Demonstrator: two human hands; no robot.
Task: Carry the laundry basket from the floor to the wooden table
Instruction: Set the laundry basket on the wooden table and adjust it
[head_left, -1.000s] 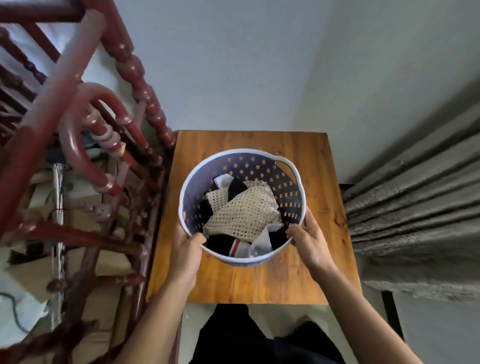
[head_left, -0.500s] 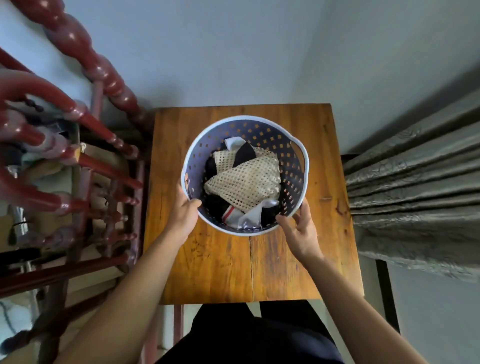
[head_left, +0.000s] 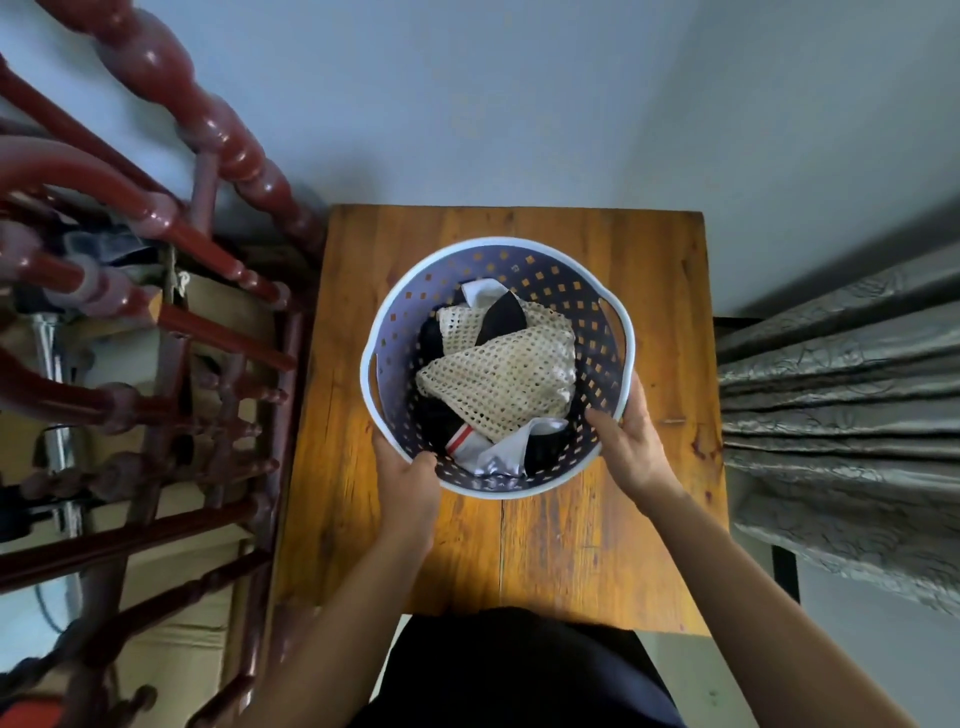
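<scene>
Between the gripping left hand (head_left: 408, 480) and right hand (head_left: 631, 441), the basket (head_left: 384, 364) apparently rests on the table (head_left: 571, 561).

Pale blue-grey walls (head_left: 467, 93); red turned-wood furniture (head_left: 171, 291) left; grey patterned curtain (head_left: 841, 415) right.

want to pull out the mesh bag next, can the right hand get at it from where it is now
Probably yes. The right hand grips the laundry basket rim, close beside the cream mesh bag, which lies on top of the clothes with nothing over it. It would have to let go of the rim first.
</scene>
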